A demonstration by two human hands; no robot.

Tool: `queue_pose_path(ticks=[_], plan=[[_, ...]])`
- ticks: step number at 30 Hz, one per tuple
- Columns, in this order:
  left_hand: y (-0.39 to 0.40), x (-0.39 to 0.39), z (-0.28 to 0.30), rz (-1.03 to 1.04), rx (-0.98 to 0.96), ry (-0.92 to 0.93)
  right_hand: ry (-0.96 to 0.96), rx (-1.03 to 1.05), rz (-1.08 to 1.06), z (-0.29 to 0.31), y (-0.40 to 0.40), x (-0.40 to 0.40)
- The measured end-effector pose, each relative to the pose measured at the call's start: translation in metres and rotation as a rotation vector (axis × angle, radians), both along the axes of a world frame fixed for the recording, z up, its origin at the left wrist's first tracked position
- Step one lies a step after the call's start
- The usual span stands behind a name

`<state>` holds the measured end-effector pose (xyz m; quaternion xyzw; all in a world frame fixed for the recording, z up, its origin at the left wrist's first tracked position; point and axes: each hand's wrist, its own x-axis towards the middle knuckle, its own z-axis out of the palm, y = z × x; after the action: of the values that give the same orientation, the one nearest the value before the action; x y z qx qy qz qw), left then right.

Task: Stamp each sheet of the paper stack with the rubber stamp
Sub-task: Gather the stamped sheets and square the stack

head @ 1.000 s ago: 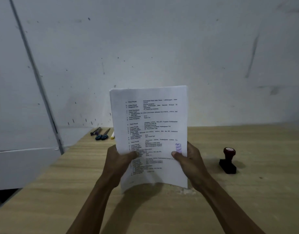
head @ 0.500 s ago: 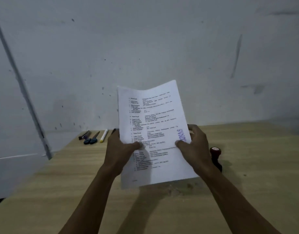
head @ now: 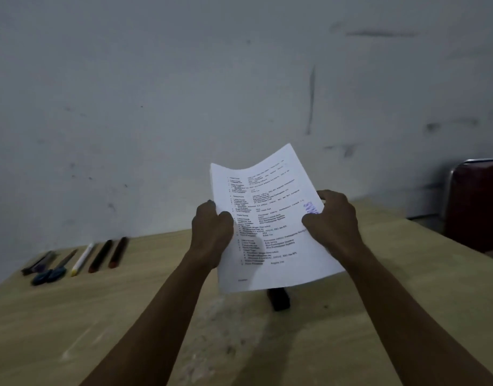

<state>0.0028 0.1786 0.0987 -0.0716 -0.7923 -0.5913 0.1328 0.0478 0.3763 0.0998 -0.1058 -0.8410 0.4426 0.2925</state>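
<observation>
Two hands, one paper stack, one stamp visible. Left hand [head: 212, 232] grips the left edge of the paper stack [head: 270, 227], thumb on the printed face, fingers curled behind; right hand [head: 333, 221] clamps the right edge the same way, thumb on the front just below a purple stamp mark [head: 311, 208]. Stack is held up off the wooden table [head: 100, 324] at centre frame, tilted with its top right corner highest, top edge slightly bowed; how many sheets, cannot tell. Rubber stamp [head: 278, 298]: only its dark base shows, poking out under the stack's bottom edge, standing on the table just below and between the two hands, touched by neither. Lower left of the frame, along the table's far edge, a row of desk items: one pair of blue-handled scissors [head: 51, 271], one white marker with a yellow end [head: 82, 259], two dark pens [head: 100, 256] beside it, plus a dark object at the far left too blurred to name. One dark red chair [head: 476, 204] with a metal frame at the right edge.
</observation>
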Motion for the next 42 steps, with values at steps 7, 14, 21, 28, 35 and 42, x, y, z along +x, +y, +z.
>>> queue_pose_path(ticks=[7, 14, 21, 28, 35, 42], plan=[[0.115, -0.042, -0.005, -0.111, -0.129, -0.009, -0.123, 0.025, -0.186, -0.012, 0.105, -0.024], [0.225, -0.066, -0.051, -0.15, -0.137, -0.149, -0.311, 0.151, -0.291, -0.055, 0.206, -0.048], [0.289, -0.098, -0.108, -0.133, -0.166, -0.263, -0.419, 0.155, -0.283, -0.101, 0.269, -0.087], [0.33, -0.138, -0.123, -0.081, -0.229, -0.319, -0.473, 0.215, -0.274, -0.127, 0.314, -0.135], [0.352, -0.182, -0.12, -0.058, -0.376, -0.308, -0.494, 0.254, -0.193, -0.136, 0.349, -0.188], [0.359, -0.203, -0.119, -0.057, -0.457, -0.342, -0.507, 0.282, -0.177, -0.136, 0.366, -0.215]])
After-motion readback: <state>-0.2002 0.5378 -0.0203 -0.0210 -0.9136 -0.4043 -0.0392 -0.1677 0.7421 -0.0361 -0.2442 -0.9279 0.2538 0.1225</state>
